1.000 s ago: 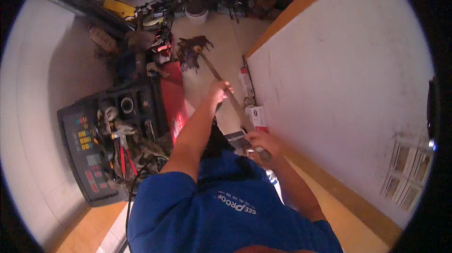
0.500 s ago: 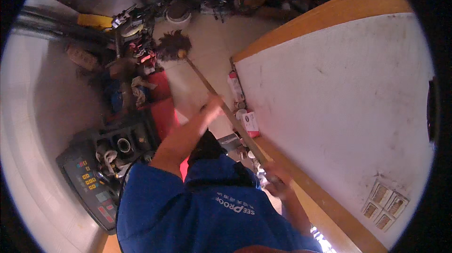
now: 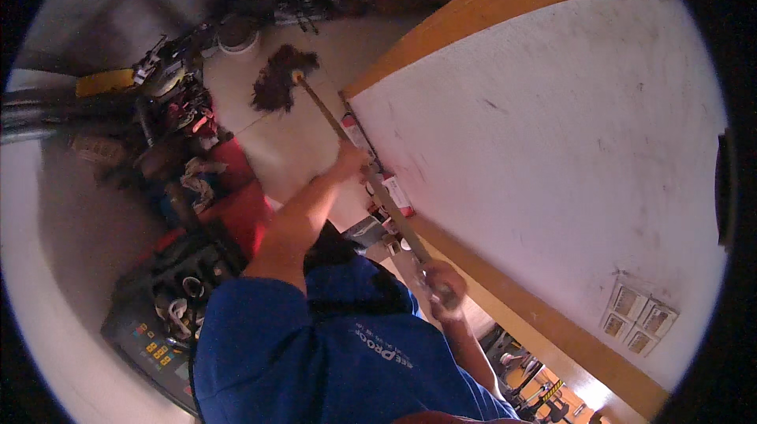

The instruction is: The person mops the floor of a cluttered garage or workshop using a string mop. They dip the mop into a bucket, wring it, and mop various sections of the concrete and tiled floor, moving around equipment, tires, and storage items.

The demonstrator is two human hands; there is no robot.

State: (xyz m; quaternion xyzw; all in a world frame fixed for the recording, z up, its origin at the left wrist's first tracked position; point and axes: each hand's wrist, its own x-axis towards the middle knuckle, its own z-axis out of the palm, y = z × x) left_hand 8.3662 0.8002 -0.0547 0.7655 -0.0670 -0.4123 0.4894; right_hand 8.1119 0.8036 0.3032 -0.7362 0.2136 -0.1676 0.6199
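A mop with a long wooden handle [image 3: 400,220] runs slantwise in front of me. Its dark, shaggy head [image 3: 276,81] rests on the pale tiled floor [image 3: 292,140] at the far end. My left hand [image 3: 353,159] is closed round the middle of the handle. Lower down, near the end of the shaft, my right hand [image 3: 445,285] grips it beside my body. Both forearms reach out from blue sleeves.
A white wall panel [image 3: 536,132] with wooden trim stands on my right, small boxes [image 3: 397,195] at its foot. To my left are a red case [image 3: 244,211], a dark machine with buttons [image 3: 158,329] and heaped tools [image 3: 185,100]. A white bucket [image 3: 238,39] stands farther off.
The mop head has moved from beside the tools onto more open floor, toward the wall panel. My view has shifted to the right, and both hands still hold the handle.
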